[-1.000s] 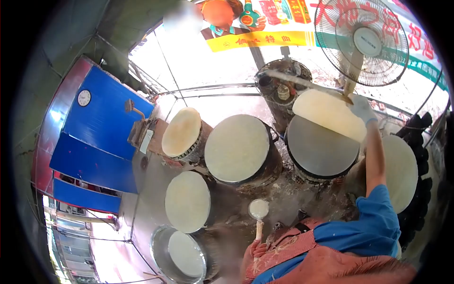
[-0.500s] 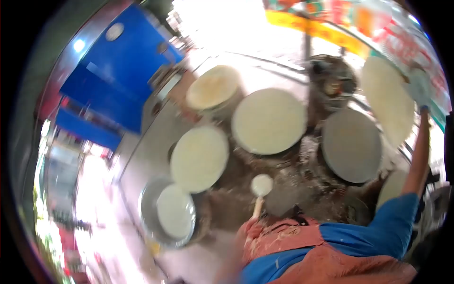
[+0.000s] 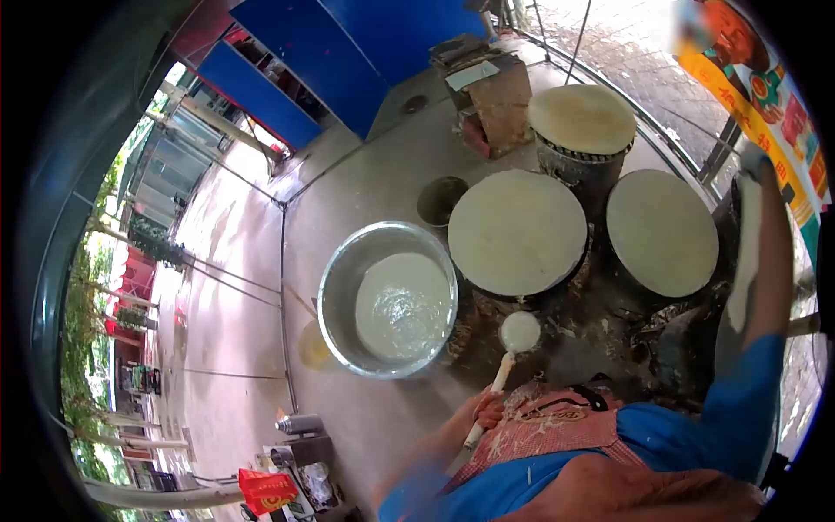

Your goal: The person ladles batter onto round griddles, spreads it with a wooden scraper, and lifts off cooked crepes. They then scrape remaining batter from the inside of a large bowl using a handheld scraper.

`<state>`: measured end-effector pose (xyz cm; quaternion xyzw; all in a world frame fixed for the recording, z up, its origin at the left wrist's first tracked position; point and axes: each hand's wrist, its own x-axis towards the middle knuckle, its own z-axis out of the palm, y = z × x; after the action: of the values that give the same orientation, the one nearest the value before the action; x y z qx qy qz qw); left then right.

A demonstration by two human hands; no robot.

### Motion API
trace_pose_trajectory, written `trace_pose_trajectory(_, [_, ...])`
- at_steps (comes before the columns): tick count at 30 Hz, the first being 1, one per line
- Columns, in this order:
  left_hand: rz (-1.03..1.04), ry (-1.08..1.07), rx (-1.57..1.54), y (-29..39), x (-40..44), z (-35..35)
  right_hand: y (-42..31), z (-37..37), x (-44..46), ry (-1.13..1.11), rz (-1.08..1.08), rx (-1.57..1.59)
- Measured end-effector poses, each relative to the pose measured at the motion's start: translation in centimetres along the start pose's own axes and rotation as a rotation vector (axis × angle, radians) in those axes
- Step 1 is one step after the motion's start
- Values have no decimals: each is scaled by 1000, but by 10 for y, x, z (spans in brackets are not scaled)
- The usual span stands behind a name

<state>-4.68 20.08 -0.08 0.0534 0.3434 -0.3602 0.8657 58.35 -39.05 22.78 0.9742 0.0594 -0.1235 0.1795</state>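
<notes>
My left hand (image 3: 487,411) is wrapped round the pale handle of a ladle (image 3: 520,331), whose round head is coated or filled with white batter. The ladle is near the front edge of a large round griddle (image 3: 517,233) covered with a pale layer. Left of it stands a wide metal basin (image 3: 328,322) holding white batter (image 3: 404,300). At the far right my raised right hand (image 3: 755,163) is closed at the top of a thin pale flatbread (image 3: 746,248), seen nearly edge-on. The fingers there are small and blurred.
A second covered griddle (image 3: 663,233) stands at the right, and a drum-like stove with a pale round top (image 3: 583,119) behind. A dark pot (image 3: 441,200), a cardboard box (image 3: 500,109) and blue panels (image 3: 304,52) lie beyond. A red bag (image 3: 266,491) is at lower left.
The view has swung left, bringing the batter basin toward the middle. The flatbread at my right hand has turned from broad side to nearly edge-on. My left hand keeps the ladle.
</notes>
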Motion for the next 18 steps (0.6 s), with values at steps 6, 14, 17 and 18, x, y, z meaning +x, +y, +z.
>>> trace_pose_trajectory(6, [95,-66,-207,-1,-30,-13,-185,-130,63,295,-196,874])
trace_pose_trajectory(14, [283,-97,-382,-8,-2,15,-207,-114,171,477,-39,1886])
trace_pose_trajectory(17, [375,-46,-396,5,17,36,-261,-7,243,423,182,2032])
trace_pose_trajectory(18, [397,-27,-404,7,21,43,-280,36,267,402,200,2136])
